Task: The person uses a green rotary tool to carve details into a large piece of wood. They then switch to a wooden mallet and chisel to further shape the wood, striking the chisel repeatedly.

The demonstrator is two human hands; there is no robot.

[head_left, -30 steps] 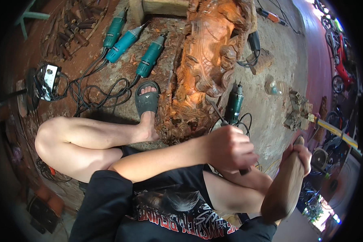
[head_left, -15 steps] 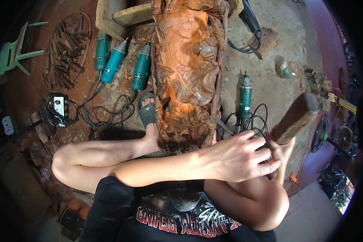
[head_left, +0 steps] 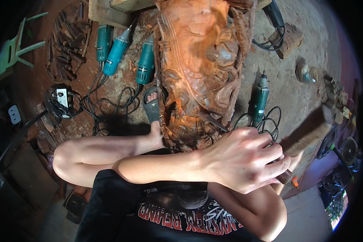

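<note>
A long reddish-brown wood carving (head_left: 193,72) with swirling relief lies before me between my legs. My left hand (head_left: 250,161) is closed around a chisel, whose handle butt (head_left: 285,176) pokes out below the fingers. Its narrow blade (head_left: 213,121) reaches onto the near right part of the carving. Behind the left hand, my right hand (head_left: 296,159) is mostly hidden, its wrist edge showing. It grips a wooden mallet (head_left: 308,128), a thick brown block raised to the right of the chisel handle.
Teal die grinders (head_left: 117,54) with tangled cords lie left of the carving, another grinder (head_left: 261,99) lies right. A round tray of chisels (head_left: 68,44), a power strip (head_left: 62,101), a green chair (head_left: 16,48), a wooden frame (head_left: 113,14) and a fan (head_left: 348,146) stand around.
The view has shifted and come closer to the carving. My left hand and the chisel have moved slightly right, with the blade farther over the carving. The mallet has lowered and swung right.
</note>
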